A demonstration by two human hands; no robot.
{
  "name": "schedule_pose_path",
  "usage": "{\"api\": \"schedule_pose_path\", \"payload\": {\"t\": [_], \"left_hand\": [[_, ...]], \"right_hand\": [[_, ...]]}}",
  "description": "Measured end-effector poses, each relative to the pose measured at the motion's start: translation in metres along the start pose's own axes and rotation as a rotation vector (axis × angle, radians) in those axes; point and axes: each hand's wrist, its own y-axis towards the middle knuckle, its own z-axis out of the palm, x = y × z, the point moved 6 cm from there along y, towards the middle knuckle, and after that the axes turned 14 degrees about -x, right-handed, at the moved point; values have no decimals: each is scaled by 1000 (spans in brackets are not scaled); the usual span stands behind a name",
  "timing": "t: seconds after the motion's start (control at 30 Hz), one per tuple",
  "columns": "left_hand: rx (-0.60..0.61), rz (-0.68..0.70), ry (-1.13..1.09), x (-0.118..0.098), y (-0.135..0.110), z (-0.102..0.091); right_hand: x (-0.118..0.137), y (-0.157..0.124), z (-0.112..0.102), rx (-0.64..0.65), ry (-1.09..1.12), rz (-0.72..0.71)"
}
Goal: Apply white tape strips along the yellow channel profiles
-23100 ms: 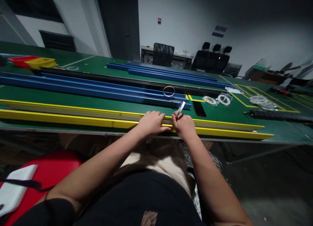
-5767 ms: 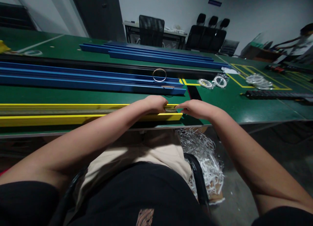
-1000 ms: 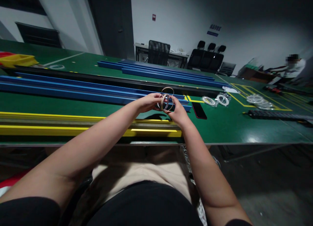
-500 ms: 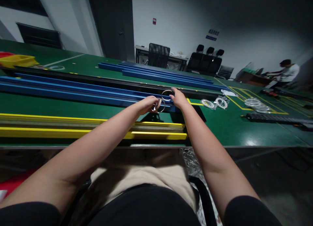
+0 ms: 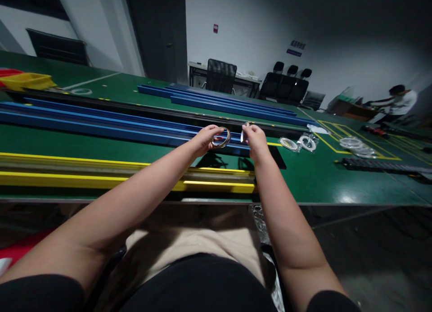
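Observation:
My left hand [image 5: 203, 141] is closed on a thin, shiny ring [image 5: 229, 137], with its opening partly facing me. A short way to the right, my right hand [image 5: 255, 140] pinches a second thin ring [image 5: 242, 135], seen almost edge-on as a pale strip. The two rings are apart, held in the air over the ends of the long blue channels [image 5: 101, 125]. Closer to me lies a long yellow profile [image 5: 67, 179]. A flat black piece [image 5: 277, 157] lies just right of my right hand. Some fingertips of both hands are hidden.
Bagged white rings [image 5: 288, 143] lie on the green table [image 5: 317, 181] to the right. A black strip [image 5: 378, 164] is farther right. More blue profiles [image 5: 219, 104] lie behind, with a yellow tray [image 5: 29, 81] at far left. Another person [image 5: 401, 102] works at the far right.
My right hand has moved slightly right, and its ring has turned from facing me to nearly edge-on. The rings are farther apart. My left hand's ring has tilted and risen a little.

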Motion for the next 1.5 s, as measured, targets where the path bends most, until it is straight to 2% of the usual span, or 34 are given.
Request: {"api": "schedule_pose_path", "payload": {"t": [0.1, 0.17, 0.37, 0.5, 0.67, 0.83, 0.93, 1.0, 1.1, 1.27, 1.4, 1.5], "left_hand": [[-2, 29, -68, -4, 1, -1], [-2, 46, -78, -5, 1, -1], [-49, 122, -60, -5, 2, 0], [-140, 131, 17, -1, 6, -1], [-185, 158, 127, -4, 4, 0], [-80, 314, 190, -11, 2, 7], [-9, 499, 185, -19, 0, 9], [65, 571, 199, -22, -1, 10], [178, 616, 261, -24, -7, 12], [356, 625, 386, -25, -17, 11], [385, 662, 440, -25, -17, 6], [412, 638, 428, -23, -15, 5]], "right_hand": [[-15, -17, 8, 50, 236, 296], [-20, -27, 19, 114, 354, 419], [-18, -50, 46, 310, 545, 543], [-11, -60, 49, 369, 625, 537], [-10, -61, 44, 310, 576, 415], [-12, -59, 40, 266, 590, 387], [-8, -60, 40, 324, 605, 359], [-5, -61, 40, 369, 584, 318], [-5, -61, 37, 387, 560, 312], [-8, -57, 30, 340, 534, 369], [-11, -56, 28, 303, 500, 398], [-12, -57, 30, 317, 478, 391]]}}
